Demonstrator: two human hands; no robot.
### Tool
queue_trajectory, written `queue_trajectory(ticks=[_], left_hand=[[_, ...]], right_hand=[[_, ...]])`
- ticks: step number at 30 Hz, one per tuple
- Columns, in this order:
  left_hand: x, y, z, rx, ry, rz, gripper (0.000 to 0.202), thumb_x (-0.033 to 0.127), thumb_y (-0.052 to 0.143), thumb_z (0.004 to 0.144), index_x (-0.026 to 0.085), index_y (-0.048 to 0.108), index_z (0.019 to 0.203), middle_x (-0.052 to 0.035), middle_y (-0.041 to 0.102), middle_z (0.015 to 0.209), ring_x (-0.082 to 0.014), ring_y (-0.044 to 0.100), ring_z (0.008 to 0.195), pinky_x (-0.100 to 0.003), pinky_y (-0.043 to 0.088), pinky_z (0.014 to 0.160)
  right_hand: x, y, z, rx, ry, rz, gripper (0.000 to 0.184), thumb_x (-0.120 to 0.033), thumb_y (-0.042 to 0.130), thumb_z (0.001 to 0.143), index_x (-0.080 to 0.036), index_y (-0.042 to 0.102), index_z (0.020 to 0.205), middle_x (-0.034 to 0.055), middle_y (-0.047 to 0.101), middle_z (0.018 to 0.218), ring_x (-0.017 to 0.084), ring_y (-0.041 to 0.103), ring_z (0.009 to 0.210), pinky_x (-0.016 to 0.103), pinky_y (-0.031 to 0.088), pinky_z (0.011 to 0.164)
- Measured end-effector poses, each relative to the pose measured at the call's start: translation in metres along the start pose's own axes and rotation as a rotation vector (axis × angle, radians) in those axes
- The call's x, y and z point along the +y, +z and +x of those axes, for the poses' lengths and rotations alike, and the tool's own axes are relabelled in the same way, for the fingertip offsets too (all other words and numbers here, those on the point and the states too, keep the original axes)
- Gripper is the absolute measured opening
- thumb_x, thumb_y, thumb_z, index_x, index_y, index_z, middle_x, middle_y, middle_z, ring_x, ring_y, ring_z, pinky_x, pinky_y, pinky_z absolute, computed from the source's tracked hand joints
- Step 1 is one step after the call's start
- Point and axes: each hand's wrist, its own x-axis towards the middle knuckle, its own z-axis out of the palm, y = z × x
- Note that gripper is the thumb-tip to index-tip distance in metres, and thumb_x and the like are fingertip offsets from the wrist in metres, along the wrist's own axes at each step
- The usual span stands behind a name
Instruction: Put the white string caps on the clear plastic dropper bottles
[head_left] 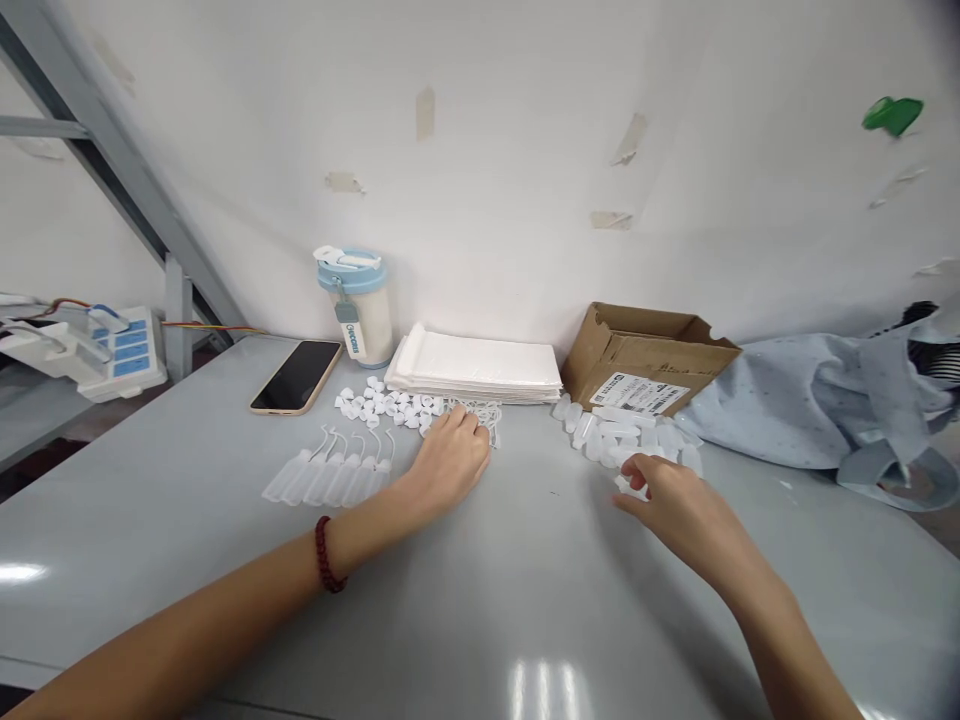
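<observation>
At the far left of the frame, a white power strip (124, 355) is seen with plugs and wires attached. To its right, a phone (298, 377) is laid face up on the grey table (525, 600). Below the phone, left of centre, small clear tubes with looped strings (330, 480) are set side by side in a slanted row. Above them, a cup with a blue lid (358, 315) is stood near the wall, and white caps (371, 403) are scattered in front of it.

Near the centre, the left hand (450, 452) is lowered over the right edge of the caps and onto a heap of white strings (487, 412). Its fingers are bent close together; the tips are hidden, so whether anything is pinched cannot be told. A dark red bracelet is worn on that wrist. Behind the strings, white envelopes (480, 365) are stacked.

Right of centre, loose clear tubes (616, 430) are heaped before a cardboard box (649, 360). The right hand (679, 500) is held at the heap's near edge, thumb and forefinger curved with a narrow gap. A pale piece is seen between them, but whether it is gripped cannot be made out. At the far right, a light blue cloth bag (787, 400) is slumped beside the box.
</observation>
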Motion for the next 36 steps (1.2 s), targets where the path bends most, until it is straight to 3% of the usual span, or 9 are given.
queue_trajectory(ticks=[5,9,14,18,22,26,31,36], left_hand=[[0.001,-0.007,-0.001,0.038,-0.019,-0.019,0.025,0.013,0.041,0.09,0.013,0.062,0.075,-0.0122,0.062,0.08,-0.0269,0.053,0.085,-0.04,0.044,0.073],[-0.003,-0.016,-0.017,0.215,-0.067,-0.206,0.019,0.016,0.043,0.092,0.015,0.059,0.082,-0.0075,0.063,0.082,-0.0218,0.053,0.083,-0.035,0.047,0.072],[-0.007,-0.016,-0.034,0.402,0.068,-0.375,0.01,0.011,0.048,0.09,0.017,0.056,0.091,-0.0052,0.067,0.091,-0.0181,0.055,0.092,-0.034,0.049,0.082],[-0.005,-0.012,-0.039,0.469,0.123,-0.395,0.012,0.007,0.052,0.088,0.018,0.057,0.09,-0.0065,0.066,0.101,-0.0185,0.056,0.098,-0.033,0.05,0.083],[0.003,-0.008,-0.041,0.459,0.187,-0.475,0.013,0.004,0.053,0.086,0.016,0.058,0.09,-0.0051,0.067,0.09,-0.0155,0.059,0.089,-0.029,0.051,0.078],[0.014,-0.01,-0.044,0.434,0.157,-0.601,0.011,0.006,0.056,0.086,0.016,0.059,0.089,-0.0033,0.067,0.085,-0.0134,0.059,0.082,-0.026,0.051,0.074],[0.023,-0.016,-0.046,0.421,0.096,-0.728,0.009,0.011,0.058,0.087,0.018,0.062,0.092,-0.0022,0.068,0.086,-0.0132,0.061,0.081,-0.026,0.052,0.073],[0.023,-0.019,-0.047,0.389,0.093,-0.776,0.009,0.014,0.06,0.086,0.018,0.063,0.094,-0.0023,0.069,0.087,-0.0136,0.062,0.081,-0.026,0.053,0.072]], right_hand=[[0.002,-0.004,-0.003,-0.045,0.022,-0.099,0.022,-0.02,0.058,0.077,-0.018,0.063,0.099,0.0098,0.067,0.103,0.027,0.064,0.085,0.031,0.041,0.059],[0.0,-0.002,-0.001,-0.062,0.016,-0.157,0.018,-0.014,0.056,0.078,-0.017,0.065,0.093,0.0108,0.067,0.099,0.027,0.064,0.086,0.03,0.039,0.058],[-0.005,0.007,0.002,-0.05,-0.021,-0.159,0.019,-0.011,0.05,0.081,-0.014,0.066,0.09,0.0137,0.067,0.098,0.029,0.064,0.088,0.031,0.039,0.058],[-0.013,0.015,0.0,0.022,-0.122,0.042,0.018,-0.016,0.051,0.083,-0.015,0.065,0.095,0.0116,0.067,0.097,0.027,0.063,0.088,0.032,0.044,0.064],[-0.032,0.022,-0.012,0.119,-0.363,0.44,0.016,-0.026,0.055,0.085,-0.018,0.063,0.096,0.0066,0.066,0.093,0.019,0.061,0.076,0.029,0.047,0.061],[-0.054,0.027,-0.031,0.097,-0.495,0.713,0.015,-0.028,0.055,0.086,-0.021,0.062,0.097,0.0039,0.066,0.094,0.015,0.06,0.073,0.024,0.048,0.053],[-0.065,0.028,-0.044,0.069,-0.562,0.794,0.013,-0.024,0.057,0.086,-0.021,0.062,0.098,0.0029,0.067,0.092,0.014,0.062,0.077,0.024,0.052,0.063],[-0.064,0.035,-0.045,0.189,-0.615,0.809,0.018,-0.02,0.061,0.084,-0.019,0.061,0.102,0.005,0.069,0.094,0.015,0.064,0.077,0.024,0.054,0.061]])
